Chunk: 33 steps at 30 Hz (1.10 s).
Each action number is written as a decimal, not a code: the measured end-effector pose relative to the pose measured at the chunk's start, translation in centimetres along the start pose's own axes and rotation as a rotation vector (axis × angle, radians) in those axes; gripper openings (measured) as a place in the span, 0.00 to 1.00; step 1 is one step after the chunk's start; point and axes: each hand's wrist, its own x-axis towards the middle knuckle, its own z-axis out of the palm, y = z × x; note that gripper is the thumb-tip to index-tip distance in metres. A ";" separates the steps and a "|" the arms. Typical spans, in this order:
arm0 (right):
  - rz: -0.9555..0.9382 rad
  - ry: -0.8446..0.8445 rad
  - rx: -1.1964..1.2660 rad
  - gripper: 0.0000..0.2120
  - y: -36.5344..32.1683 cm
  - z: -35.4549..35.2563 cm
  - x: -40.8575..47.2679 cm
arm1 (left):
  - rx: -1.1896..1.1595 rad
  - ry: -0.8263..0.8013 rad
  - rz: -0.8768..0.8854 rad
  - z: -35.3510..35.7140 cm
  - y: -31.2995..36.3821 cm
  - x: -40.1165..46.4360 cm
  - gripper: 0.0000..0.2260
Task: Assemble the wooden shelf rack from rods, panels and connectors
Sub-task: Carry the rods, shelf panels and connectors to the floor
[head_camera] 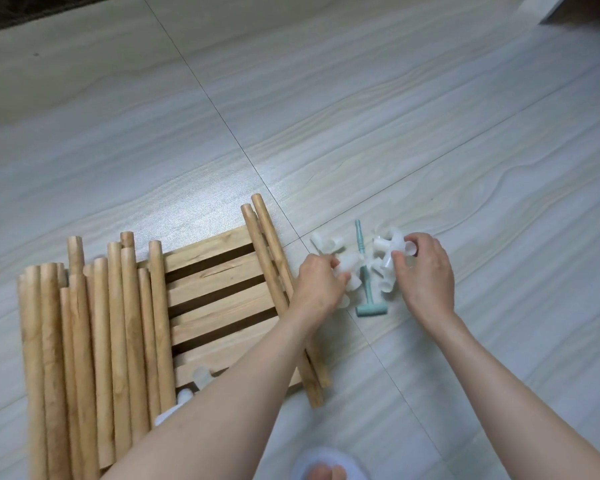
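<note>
A pale tiled floor (430, 98) with a wood-grain pattern and thin dark grout lines carried everything. Nearest the camera a foot in a white slipper (321, 465) showed at the bottom edge. To the left lay a bundle of wooden rods (94, 341) side by side, partly covering a slatted wooden panel (219, 292); 2 more rods (267, 244) lay along the panel's right edge, and a few white connectors (200, 375) sat on its near part. Further out, right of the panel, a heap of translucent white plastic connectors (326, 242) surrounded a small teal mallet (364, 282) lying flat on the floor. The left hand (317, 285) had its fingers curled around a connector in the heap's left part. The right hand (425, 271) pinched another connector (409, 249) between thumb and fingers at the heap's right side.
</note>
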 end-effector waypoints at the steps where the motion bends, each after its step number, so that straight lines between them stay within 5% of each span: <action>1: -0.015 -0.014 -0.011 0.13 -0.1 0.1 0.1 | -0.032 -0.010 0.000 0.0 0.2 0.1 0.17; 7: -0.046 -0.102 0.127 0.16 -0.8 0.5 0.1 | -0.280 -0.234 0.124 -0.5 0.3 -0.2 0.27; 10: -0.069 -0.086 0.205 0.16 -1.3 0.4 -1.1 | -0.241 -0.173 0.214 -2.1 -0.2 -0.6 0.25; 19: -0.359 -0.290 0.280 0.11 -5.3 2.4 -9.6 | 0.216 0.094 0.330 -9.6 -9.6 -7.7 0.17; 27: -0.439 -0.580 0.107 0.25 -7.7 5.1 -14.7 | 0.560 -0.027 0.269 -9.4 -16.1 -14.6 0.35; 33: -0.461 -0.556 -0.009 0.22 -8.1 6.2 -15.6 | 0.699 -0.028 0.251 -9.3 -17.1 -15.7 0.38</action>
